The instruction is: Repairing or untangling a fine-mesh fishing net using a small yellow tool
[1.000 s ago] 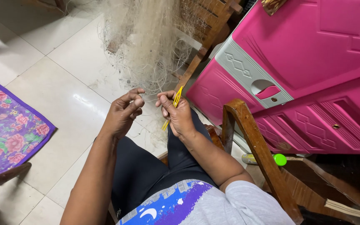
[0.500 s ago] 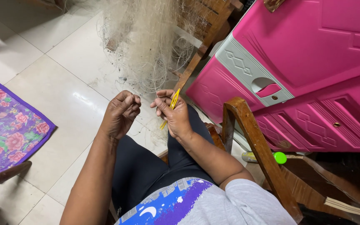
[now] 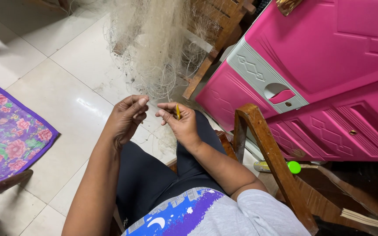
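A pale, fine fishing net [image 3: 154, 48] hangs in a tangled bunch over a wooden chair [image 3: 215, 30] in front of me and trails toward my lap. My right hand [image 3: 179, 123] is closed on a thin yellow netting needle [image 3: 177, 111], held upright between thumb and fingers. My left hand [image 3: 125, 118] is just to its left, fingers pinched together on fine strands of the net. The two hands are a few centimetres apart above my knees. The thread between them is too thin to make out.
A pink plastic cabinet [image 3: 329, 83] with a grey panel stands at the right. A wooden chair arm [image 3: 267, 153] rises by my right elbow, with a green-capped tube [image 3: 281, 166] behind it. A purple floral mat [image 3: 5, 135] lies on the white tiled floor [image 3: 66, 74] at the left.
My hands have drawn slightly apart and shifted a little left. The yellow needle, slanted before, now stands nearly upright in my right hand.
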